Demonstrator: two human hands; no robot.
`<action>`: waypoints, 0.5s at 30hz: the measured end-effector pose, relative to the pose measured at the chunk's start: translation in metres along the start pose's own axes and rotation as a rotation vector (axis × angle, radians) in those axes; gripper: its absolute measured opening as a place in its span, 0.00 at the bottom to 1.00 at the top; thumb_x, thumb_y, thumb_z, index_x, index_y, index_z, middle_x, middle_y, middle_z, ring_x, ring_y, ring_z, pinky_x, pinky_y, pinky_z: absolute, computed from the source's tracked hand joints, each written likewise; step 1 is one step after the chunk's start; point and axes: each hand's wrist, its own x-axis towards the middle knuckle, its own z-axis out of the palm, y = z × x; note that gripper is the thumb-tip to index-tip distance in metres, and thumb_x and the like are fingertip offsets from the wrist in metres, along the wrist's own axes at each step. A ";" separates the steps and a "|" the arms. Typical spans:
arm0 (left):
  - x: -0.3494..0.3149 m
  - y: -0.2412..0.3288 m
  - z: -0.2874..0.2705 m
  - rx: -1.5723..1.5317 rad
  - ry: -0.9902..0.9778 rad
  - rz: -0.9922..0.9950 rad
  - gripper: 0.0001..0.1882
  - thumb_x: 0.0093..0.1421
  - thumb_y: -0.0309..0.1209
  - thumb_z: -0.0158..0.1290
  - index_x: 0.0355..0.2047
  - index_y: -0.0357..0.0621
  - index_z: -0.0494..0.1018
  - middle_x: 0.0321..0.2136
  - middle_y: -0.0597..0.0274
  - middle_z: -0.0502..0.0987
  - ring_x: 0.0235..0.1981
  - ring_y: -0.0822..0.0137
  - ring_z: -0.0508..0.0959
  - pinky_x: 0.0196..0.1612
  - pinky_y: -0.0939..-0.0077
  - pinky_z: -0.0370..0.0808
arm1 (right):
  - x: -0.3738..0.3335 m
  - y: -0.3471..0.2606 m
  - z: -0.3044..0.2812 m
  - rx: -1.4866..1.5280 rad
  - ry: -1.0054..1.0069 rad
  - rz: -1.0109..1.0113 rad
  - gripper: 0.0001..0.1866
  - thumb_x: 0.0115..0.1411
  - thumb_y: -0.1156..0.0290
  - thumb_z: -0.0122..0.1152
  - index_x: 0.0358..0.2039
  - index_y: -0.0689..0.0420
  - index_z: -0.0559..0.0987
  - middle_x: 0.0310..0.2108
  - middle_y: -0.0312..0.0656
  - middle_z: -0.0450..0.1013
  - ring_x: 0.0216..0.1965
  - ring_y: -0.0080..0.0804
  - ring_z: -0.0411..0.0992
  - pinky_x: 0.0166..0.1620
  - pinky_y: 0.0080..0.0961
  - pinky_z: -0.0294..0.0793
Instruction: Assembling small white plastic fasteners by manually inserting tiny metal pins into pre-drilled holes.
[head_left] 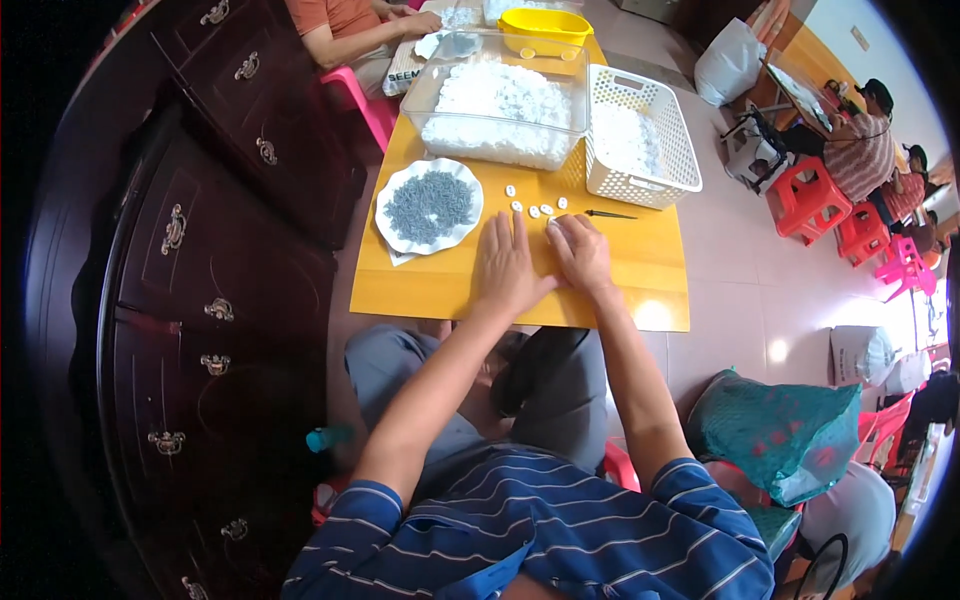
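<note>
My left hand (pixel 508 268) lies flat on the yellow table, fingers stretched out and holding nothing. Beside it my right hand (pixel 585 255) is curled, its fingers drawn together at a white bit, apparently one of the small white plastic pieces. Just beyond the fingertips, several small white oval pieces with holes (pixel 534 211) lie loose on the wood. A slim dark pointed tool (pixel 612 214) rests to the right of them. Left of my hands stands a white wavy-edged plate (pixel 389 226) heaped with small grey parts (pixel 430 205).
A clear plastic bin (pixel 500 142) full of white pieces stands at the back, next to a white perforated basket (pixel 660 192) holding more. Farther off is a yellow basin (pixel 545 24). A person (pixel 345 35) works at the far left. Dark cabinets (pixel 230 250) line the left side.
</note>
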 end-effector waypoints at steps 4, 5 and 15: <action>0.018 0.000 0.014 0.091 0.079 -0.008 0.56 0.48 0.43 0.66 0.70 0.30 0.50 0.68 0.32 0.55 0.71 0.38 0.53 0.73 0.48 0.48 | -0.005 -0.011 0.004 -0.107 0.034 -0.072 0.08 0.62 0.63 0.62 0.33 0.54 0.81 0.33 0.48 0.77 0.35 0.52 0.77 0.38 0.44 0.77; 0.020 0.000 0.017 0.090 0.075 -0.011 0.56 0.48 0.43 0.66 0.70 0.30 0.50 0.68 0.32 0.55 0.71 0.38 0.53 0.73 0.48 0.48 | -0.008 -0.012 0.003 -0.105 0.055 -0.098 0.07 0.61 0.64 0.62 0.32 0.53 0.80 0.32 0.46 0.76 0.35 0.50 0.77 0.38 0.44 0.77; 0.020 -0.001 0.017 0.083 0.074 0.086 0.46 0.55 0.44 0.57 0.69 0.34 0.55 0.67 0.38 0.59 0.70 0.40 0.55 0.71 0.45 0.50 | -0.009 -0.004 -0.002 -0.024 0.066 -0.171 0.08 0.62 0.69 0.63 0.38 0.60 0.81 0.37 0.51 0.77 0.40 0.53 0.75 0.45 0.40 0.75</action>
